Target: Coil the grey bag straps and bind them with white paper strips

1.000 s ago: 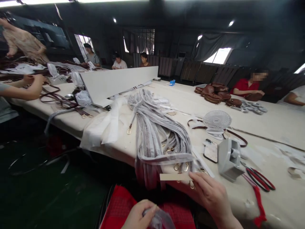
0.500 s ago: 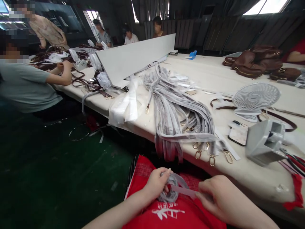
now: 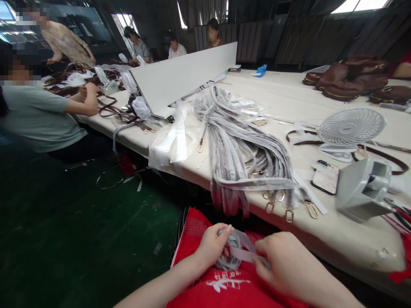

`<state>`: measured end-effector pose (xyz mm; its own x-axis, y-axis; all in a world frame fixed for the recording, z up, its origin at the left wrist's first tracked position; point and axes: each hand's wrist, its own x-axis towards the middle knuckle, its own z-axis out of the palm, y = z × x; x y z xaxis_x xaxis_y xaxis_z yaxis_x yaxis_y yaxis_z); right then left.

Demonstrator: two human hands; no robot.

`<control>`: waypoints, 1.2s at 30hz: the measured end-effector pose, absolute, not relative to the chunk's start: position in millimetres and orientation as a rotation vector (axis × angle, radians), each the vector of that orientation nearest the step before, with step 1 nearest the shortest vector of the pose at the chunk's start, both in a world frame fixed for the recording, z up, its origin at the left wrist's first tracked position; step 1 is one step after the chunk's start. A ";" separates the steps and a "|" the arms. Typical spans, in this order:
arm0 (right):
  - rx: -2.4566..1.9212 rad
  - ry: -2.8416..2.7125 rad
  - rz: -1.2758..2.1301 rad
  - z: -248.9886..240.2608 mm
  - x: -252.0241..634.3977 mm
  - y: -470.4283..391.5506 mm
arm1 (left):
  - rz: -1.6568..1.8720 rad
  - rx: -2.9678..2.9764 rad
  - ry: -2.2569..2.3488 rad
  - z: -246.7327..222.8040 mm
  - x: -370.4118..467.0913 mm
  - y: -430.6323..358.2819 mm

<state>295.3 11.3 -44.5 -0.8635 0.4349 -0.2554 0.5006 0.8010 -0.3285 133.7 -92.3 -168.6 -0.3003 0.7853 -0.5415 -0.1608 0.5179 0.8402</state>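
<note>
Above my lap, my left hand [image 3: 212, 246] is closed on a coiled strap [image 3: 231, 262] in greyish, see-through wrapping. My right hand [image 3: 278, 262], just right of the coil, pinches a pale, translucent strip [image 3: 241, 255] that runs across to the coil. My right fingertips are partly hidden behind the hand. Under both hands lies a red apron [image 3: 195, 284] with white print. Beyond them, a heap of wrapped straps [image 3: 229, 145] hangs over the table edge, with gold clasps [image 3: 289, 214] at the ends.
On the cream-covered table [image 3: 205, 171] stand a white fan [image 3: 351, 126], a grey tape dispenser [image 3: 362, 190] and a phone [image 3: 326, 177]. Brown bags [image 3: 343, 83] are piled at the far right. A white board [image 3: 186, 79] crosses the table. A co-worker [image 3: 41, 113] sits at the left.
My right hand has moved left, closer to the coil, so less of the strip spans between my hands. My left hand keeps its grip. The view has shifted slightly.
</note>
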 end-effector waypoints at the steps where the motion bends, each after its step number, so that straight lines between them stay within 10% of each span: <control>1: 0.750 2.819 -0.560 -44.7 295.2 12.7 | 1.033 0.542 1.616 -168.5 133.9 -92.4; 13: 0.539 2.870 -0.482 -86.6 260.7 12.8 | 1.052 0.768 1.672 -161.9 126.7 -88.3; 25: 0.741 2.445 -1.897 -105.1 254.3 52.2 | 1.059 1.169 1.582 -138.0 125.2 -88.0; 36: 0.907 2.022 -2.173 -173.5 245.5 35.7 | 1.153 1.199 1.643 -146.4 125.6 -94.1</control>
<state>245.5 35.7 -173.5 -0.8284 0.3544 -0.4338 0.4072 -0.1509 -0.9008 125.6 -94.1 -146.4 -0.2485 0.9655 -0.0777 0.2555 0.1427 0.9562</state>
